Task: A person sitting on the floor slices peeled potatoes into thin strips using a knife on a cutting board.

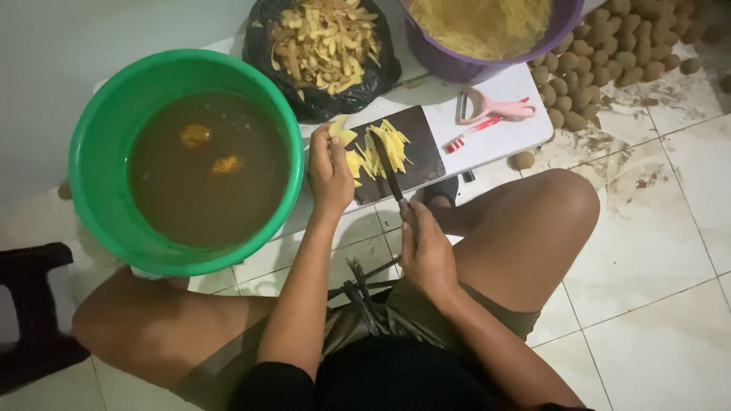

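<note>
My left hand [329, 171] holds pale yellow potato slices [340, 131] at the left edge of a dark cutting board [417, 156]. My right hand [425, 247] grips a knife [387, 164] whose dark blade lies across the board. Thin yellow potato strips [387, 144] are piled on the board beside the blade. The board rests on a low white table [495, 129].
A green basin [99, 152] of brown water with two potatoes sits at left. A black bag of peelings [320, 46] and a purple tub [487, 68] of cut strips stand behind. A pink peeler [495, 109] lies on the table. Whole potatoes [609, 46] heap on the tiled floor at right.
</note>
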